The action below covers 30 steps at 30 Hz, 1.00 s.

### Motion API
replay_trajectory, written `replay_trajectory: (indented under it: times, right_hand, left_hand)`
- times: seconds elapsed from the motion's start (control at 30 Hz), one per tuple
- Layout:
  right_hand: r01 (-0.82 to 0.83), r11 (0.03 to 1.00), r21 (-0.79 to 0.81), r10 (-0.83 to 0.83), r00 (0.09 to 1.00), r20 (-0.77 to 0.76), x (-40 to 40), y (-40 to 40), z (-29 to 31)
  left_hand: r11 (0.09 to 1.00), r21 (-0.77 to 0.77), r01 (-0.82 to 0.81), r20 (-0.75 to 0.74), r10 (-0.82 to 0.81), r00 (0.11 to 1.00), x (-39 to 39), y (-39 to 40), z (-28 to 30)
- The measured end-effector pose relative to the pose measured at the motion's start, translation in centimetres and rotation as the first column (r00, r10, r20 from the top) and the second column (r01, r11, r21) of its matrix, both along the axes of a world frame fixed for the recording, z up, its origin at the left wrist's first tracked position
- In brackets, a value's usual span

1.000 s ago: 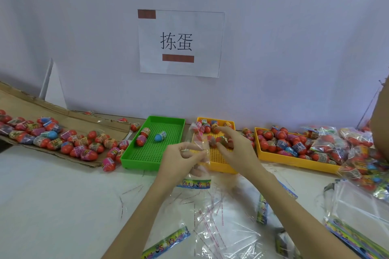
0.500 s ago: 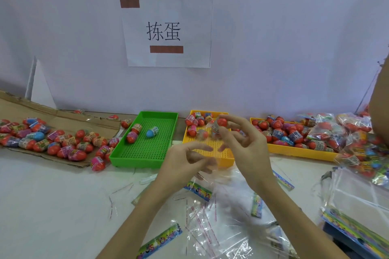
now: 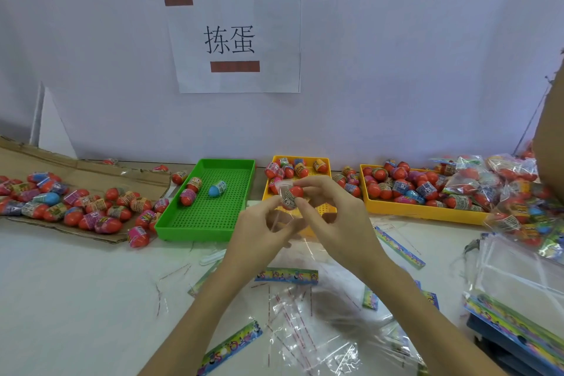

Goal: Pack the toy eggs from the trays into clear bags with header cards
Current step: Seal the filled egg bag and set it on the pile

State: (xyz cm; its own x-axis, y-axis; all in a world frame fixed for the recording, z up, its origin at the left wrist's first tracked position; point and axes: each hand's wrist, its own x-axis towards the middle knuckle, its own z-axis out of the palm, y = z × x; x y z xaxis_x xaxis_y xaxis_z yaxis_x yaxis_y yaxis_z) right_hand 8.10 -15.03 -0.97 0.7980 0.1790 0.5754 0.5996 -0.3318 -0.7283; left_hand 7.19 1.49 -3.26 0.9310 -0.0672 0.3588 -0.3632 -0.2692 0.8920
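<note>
Green tray [image 3: 210,217] (3 eggs), 2 yellow trays, right hand [image 3: 332,220] pinching 1 egg [image 3: 291,195]

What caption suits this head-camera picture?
Both hands ease a red toy egg into a clear bag before green tray.

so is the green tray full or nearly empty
Nearly empty: the green tray holds only three toy eggs near its far left corner, one of them blue; the rest of its perforated floor is bare.

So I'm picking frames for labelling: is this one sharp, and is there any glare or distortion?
Head view: mostly sharp, the wall sign legible; light even, shadows soft; white glare streaks on the clear bags; wide-angle bending toward the edges; the egg between the hands slightly soft.
</note>
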Motion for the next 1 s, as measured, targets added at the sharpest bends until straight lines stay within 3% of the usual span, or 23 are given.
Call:
replay_trajectory:
  times: [0.27, 0.47, 0.63, 0.83, 0.93, 1.0]
  right_hand:
    - [-0.040, 0.975, -0.219, 0.062, 0.994, 0.093, 0.2, -0.3, -0.1]
    - [0.020, 0.926, -0.378, 0.055, 0.980, 0.189, 0.1, -0.1, -0.3]
    - [0.011, 0.927, -0.375, 0.055, 0.985, 0.164, -0.3, 0.0, -0.2]
    - [-0.094, 0.925, -0.369, 0.087, 0.996, -0.036, -0.8, 1.0, -0.8]
    - [-0.097, 0.983, -0.154, 0.096, 0.995, -0.014, -0.1, 0.7, -0.8]
    - [0.002, 1.000, -0.019, -0.002, 1.000, 0.005, 0.7, 0.1, -1.3]
  left_hand:
    - [0.997, 0.046, -0.055, 0.065, 0.052, 0.997, 0.3, 0.1, -0.2]
    - [0.994, 0.076, -0.081, 0.144, 0.069, 0.987, 0.1, 0.0, 0.0]
    - [0.995, 0.085, -0.045, 0.165, 0.030, 0.986, -0.3, -0.3, 0.1]
    - [0.988, 0.142, -0.055, 0.098, 0.042, 0.994, 0.1, 0.2, -0.3]
    - [0.997, 0.009, -0.071, 0.070, 0.070, 0.995, 0.4, 0.6, -0.5]
    - [0.988, -0.095, -0.121, 0.028, 0.124, 0.992, 0.7, 1.1, -0.3]
